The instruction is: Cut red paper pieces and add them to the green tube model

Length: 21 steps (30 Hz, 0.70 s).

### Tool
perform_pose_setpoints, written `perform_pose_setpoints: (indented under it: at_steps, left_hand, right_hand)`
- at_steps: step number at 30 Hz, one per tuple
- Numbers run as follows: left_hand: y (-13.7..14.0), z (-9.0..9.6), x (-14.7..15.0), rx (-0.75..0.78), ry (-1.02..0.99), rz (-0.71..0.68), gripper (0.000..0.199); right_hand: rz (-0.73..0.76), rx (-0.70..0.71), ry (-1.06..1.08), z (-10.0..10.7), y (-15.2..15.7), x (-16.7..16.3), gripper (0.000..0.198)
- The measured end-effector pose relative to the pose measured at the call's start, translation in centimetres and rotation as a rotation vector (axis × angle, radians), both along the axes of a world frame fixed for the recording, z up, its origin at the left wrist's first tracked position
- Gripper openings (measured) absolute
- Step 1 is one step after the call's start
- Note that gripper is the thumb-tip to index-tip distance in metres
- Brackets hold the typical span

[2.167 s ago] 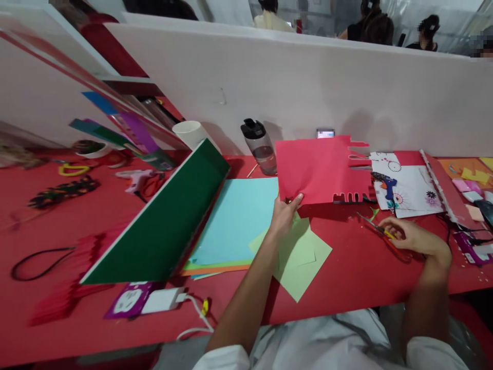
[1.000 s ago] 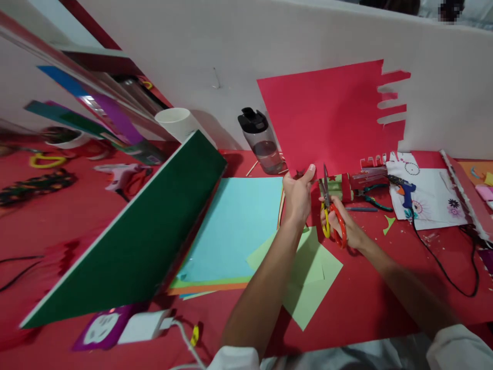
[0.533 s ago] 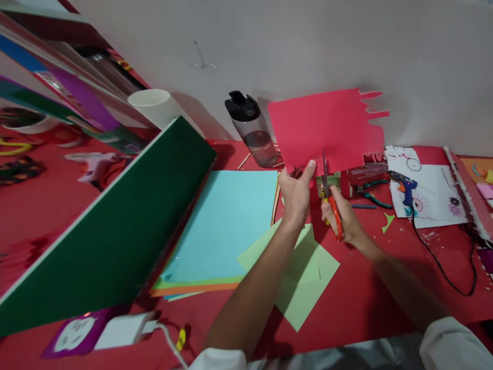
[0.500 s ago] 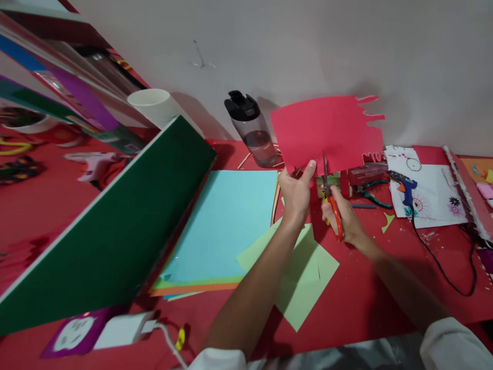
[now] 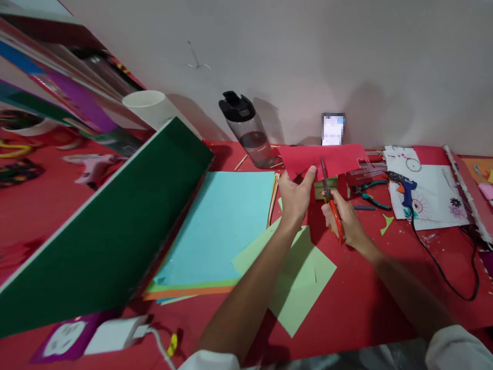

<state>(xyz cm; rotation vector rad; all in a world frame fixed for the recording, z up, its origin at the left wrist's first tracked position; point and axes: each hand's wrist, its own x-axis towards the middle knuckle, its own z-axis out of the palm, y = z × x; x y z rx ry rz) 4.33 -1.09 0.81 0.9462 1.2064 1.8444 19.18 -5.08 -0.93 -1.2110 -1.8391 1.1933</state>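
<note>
A sheet of red paper (image 5: 331, 157) is held up over the back of the table, its right end cut into a ragged fringe. My left hand (image 5: 296, 195) grips its lower left edge, thumb on top. In my right hand (image 5: 346, 218) is a pair of scissors (image 5: 336, 218) with red and yellow handles. Their blades point up and lie at the paper's lower edge, just right of my left thumb. Pale green sheets (image 5: 300, 282) lie under my left forearm, partly over a stack of coloured paper with a light blue sheet (image 5: 219, 226) on top.
A water bottle (image 5: 250, 133) and a phone (image 5: 333, 128) stand by the wall. At right lie pliers (image 5: 375, 198), a blue glue gun (image 5: 406, 190) with a black cord, and a patterned sheet (image 5: 427, 200). A green board (image 5: 115, 231) slants across the left, near a white charger (image 5: 115, 334).
The red paper has tilted down and looks flatter, uncovering the phone behind it. Both hands stay in nearly the same place, still holding paper and scissors. The view has shifted slightly.
</note>
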Motion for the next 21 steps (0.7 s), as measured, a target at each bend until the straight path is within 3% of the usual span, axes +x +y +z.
perform_pose_setpoints:
  at_steps: [21]
  left_hand:
    - [-0.26, 0.25, 0.43, 0.018, -0.029, 0.027, 0.026]
  right_hand:
    - [-0.048, 0.021, -0.023, 0.27, 0.11, -0.04, 0.042]
